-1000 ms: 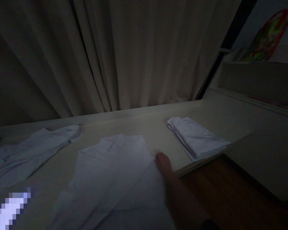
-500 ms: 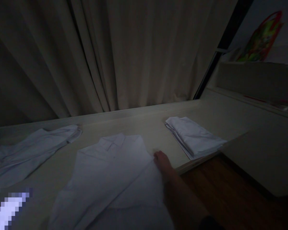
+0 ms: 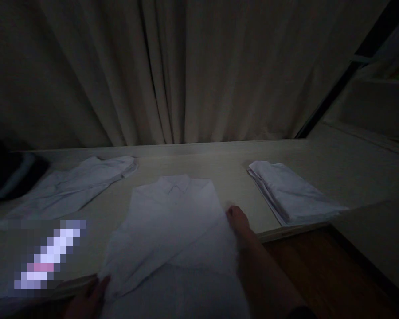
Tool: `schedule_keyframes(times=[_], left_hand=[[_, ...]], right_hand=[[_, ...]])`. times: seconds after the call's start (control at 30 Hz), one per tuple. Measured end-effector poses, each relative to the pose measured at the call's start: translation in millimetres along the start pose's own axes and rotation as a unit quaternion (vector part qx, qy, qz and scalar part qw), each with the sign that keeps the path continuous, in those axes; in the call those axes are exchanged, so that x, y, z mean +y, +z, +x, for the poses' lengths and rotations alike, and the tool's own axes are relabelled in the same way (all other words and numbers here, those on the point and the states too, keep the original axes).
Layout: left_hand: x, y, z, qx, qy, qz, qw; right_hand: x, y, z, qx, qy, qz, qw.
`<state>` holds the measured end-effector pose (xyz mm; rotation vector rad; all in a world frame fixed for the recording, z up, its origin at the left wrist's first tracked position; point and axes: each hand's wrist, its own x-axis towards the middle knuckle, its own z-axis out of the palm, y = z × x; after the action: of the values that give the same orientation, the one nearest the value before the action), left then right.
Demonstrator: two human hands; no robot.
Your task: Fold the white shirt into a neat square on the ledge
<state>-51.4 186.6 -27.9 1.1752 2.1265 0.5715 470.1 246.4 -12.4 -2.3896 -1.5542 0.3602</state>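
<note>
A white collared shirt [image 3: 179,221] lies front up on the pale surface, collar toward the curtain, one sleeve folded diagonally across its body. My right hand [image 3: 238,219] is at the shirt's right edge below the shoulder, fingers curled closed on the cloth. Low in the picture, my left hand [image 3: 89,297] pinches the shirt's left edge near the sleeve; part of this hand is dark and cut off by the frame. A stack of folded white garments [image 3: 289,190] lies to the right of the shirt.
Another white garment [image 3: 83,181] is spread loosely at the left, beside a dark item with a pale stripe [image 3: 16,175]. A blurred-out bright patch [image 3: 49,257] covers the lower left. Curtains [image 3: 206,75] hang behind the table [image 3: 216,161]; wooden floor [image 3: 302,261] shows at lower right.
The view has turned left, shifting everything rightward. My left hand has come into view at the shirt's left edge. My right hand stays at the right edge.
</note>
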Motion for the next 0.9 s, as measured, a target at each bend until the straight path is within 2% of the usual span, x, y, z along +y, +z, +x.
schedule_keyframes(times=[0.13,0.23,0.33,0.43,0.5,0.6,0.73,0.83,0.9], left_hand=[[13.2,-8.4,-9.4,-0.042,-0.025,-0.071,0.996],[23.8,-14.8,-18.4,-0.041,-0.030,-0.129,0.990],[26.2,-16.0,-22.7,-0.030,-0.047,-0.175,0.983],[23.3,-14.9,-21.7,-0.059,-0.062,-0.221,0.972],[21.0,-14.7,-20.7,-0.071,-0.062,-0.209,0.973],[16.2,-16.5,-20.2,-0.060,-0.053,-0.185,0.979],[11.2,-26.8,-14.9,-0.036,-0.009,-0.131,0.991],[19.6,-35.9,-3.8,0.012,0.038,-0.068,0.997],[31.0,-33.7,4.9,0.034,0.085,-0.030,0.995]], right_hand=[[3.0,-0.2,7.4,-0.020,-0.018,0.037,0.999],[7.1,-0.2,13.5,-0.030,-0.025,0.069,0.997],[10.8,0.8,17.4,-0.035,-0.023,0.090,0.995],[12.2,3.1,18.2,-0.037,-0.029,0.100,0.994],[12.6,4.5,16.4,-0.036,-0.027,0.101,0.994],[14.2,4.8,10.6,-0.033,-0.022,0.103,0.994],[17.5,-0.7,2.5,-0.016,-0.015,0.094,0.995],[14.5,-7.2,-2.8,0.002,-0.001,0.077,0.997],[8.6,-10.1,-5.8,0.011,-0.005,0.069,0.998]])
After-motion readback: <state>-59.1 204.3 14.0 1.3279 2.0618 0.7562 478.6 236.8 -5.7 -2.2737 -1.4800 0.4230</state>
